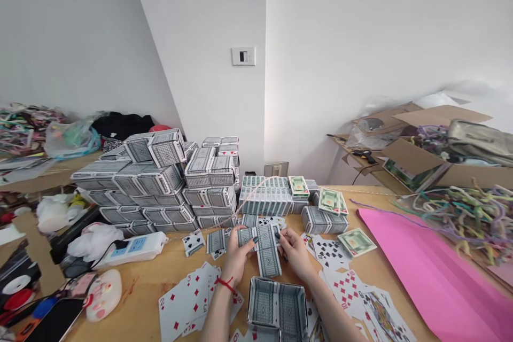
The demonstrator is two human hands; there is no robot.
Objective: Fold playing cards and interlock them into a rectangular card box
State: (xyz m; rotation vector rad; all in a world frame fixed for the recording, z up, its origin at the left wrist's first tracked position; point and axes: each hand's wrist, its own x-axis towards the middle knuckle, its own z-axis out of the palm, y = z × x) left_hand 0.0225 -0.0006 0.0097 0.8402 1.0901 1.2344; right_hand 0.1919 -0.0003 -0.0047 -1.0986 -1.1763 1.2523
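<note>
Near the middle of the table, my left hand (239,252) pinches the left side of some grey-backed playing cards (267,256), which cross one another. My right hand (294,248) has its fingers closed on the right edge of the same cards. Just below them sits an open-topped box made of cards (276,304), with two compartments side by side. Face-up diamond cards (182,299) lie left of my forearms. More face-up cards (348,288) are spread to the right, and several small cards (216,240) lie beyond my left hand.
Tall stacks of card-built blocks (148,187) stand at the back left. Green card packs (356,242) lie at the right, beside a pink sheet (433,278). A power strip (136,249) and a phone (56,320) are on the left; a carton (452,171) stands at the far right.
</note>
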